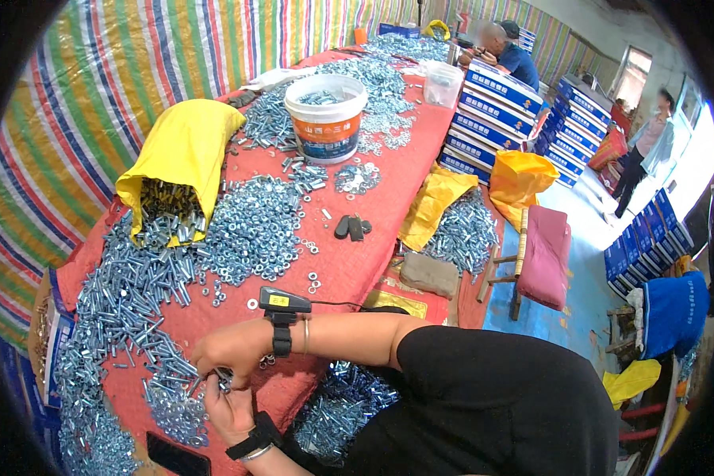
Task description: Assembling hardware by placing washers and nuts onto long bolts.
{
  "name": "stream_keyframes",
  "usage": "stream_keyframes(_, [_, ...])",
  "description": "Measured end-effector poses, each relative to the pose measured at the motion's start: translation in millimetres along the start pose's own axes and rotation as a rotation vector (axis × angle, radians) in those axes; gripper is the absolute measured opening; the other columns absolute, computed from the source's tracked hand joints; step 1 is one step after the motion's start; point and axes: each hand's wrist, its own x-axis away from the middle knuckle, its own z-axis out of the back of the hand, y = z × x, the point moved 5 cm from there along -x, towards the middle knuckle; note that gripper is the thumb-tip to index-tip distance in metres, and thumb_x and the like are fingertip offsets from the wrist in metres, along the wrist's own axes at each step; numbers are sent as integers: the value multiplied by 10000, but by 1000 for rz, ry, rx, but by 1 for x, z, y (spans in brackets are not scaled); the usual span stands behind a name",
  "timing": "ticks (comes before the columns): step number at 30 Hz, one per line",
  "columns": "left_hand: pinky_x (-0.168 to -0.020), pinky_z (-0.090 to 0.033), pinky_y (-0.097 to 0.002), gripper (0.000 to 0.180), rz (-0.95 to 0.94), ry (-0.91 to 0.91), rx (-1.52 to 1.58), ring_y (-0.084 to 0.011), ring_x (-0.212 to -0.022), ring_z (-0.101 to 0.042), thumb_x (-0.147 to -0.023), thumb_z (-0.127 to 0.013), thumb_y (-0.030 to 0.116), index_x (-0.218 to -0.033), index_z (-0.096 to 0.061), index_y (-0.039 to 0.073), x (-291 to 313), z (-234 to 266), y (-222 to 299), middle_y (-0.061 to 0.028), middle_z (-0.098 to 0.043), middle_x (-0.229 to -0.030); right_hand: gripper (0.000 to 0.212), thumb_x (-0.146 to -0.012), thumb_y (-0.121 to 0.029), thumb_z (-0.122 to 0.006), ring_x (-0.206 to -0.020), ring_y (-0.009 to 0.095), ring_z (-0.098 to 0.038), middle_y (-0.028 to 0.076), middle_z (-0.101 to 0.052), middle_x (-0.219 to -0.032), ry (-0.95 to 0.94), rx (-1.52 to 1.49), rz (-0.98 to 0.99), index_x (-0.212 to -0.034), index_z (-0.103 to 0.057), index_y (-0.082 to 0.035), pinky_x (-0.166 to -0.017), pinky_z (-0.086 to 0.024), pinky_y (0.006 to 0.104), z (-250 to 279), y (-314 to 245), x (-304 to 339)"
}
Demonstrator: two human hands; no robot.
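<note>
My right hand [234, 351], with a black strapped device on its wrist, is closed, its fingertips bent down over small metal parts. Just below it, my left hand [230, 408] is also closed, with thumb and fingers drawn together close to the right fingertips. Small shiny metal pieces [224, 379] show between the two hands; their exact kind is partly hidden. Beside the hands lies a heap of washers [178, 412] on the red cloth [238, 317]. Loose bolts [147, 285] spread beyond it, next to a pile of nuts [254, 226]. A dark phone [176, 454] lies near the left hand.
A yellow sack [178, 143] spills bolts on the table. Behind it stands a white bucket [325, 119]. Stacked blue-and-white boxes [492, 111], a pink-cushioned stool [543, 258] and yellow bags [523, 178] are to the right. Other people [516, 59] are farther back.
</note>
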Motion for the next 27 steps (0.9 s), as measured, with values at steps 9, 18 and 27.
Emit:
stream_keyframes(9, [-946,-440,-374,284,-75,74,-200,-200,-1106,-535,-924,-513,84,-1208,-516,81,16,10,9,-72,-559,-1189,412,-545,-228,-757,-801,359,-580,172,-581,-809,32,-146,28,-821,-584,24,-701,-464,435,-1,-14,-4])
stream_keyframes(18, [-911,-455,-383,232,-61,-26,-36,-209,-1040,-567,-927,-508,93,-1148,-528,25,6,-19,0,-87,-583,-1098,345,-638,-196,-705,-775,339,-597,123,-594,-833,35,82,-128,-924,-579,-51,-641,-473,405,10,-11,0])
stream_keyframes(27, [-917,-479,-386,231,1,-5,-34,-219,-1022,-593,-889,-545,13,-1120,-543,34,14,-23,2,-85,-608,-1083,507,-591,-66,-679,-942,288,-606,138,-618,-990,-99,-310,-62,-1086,-576,-19,-818,-487,358,5,-7,-2])
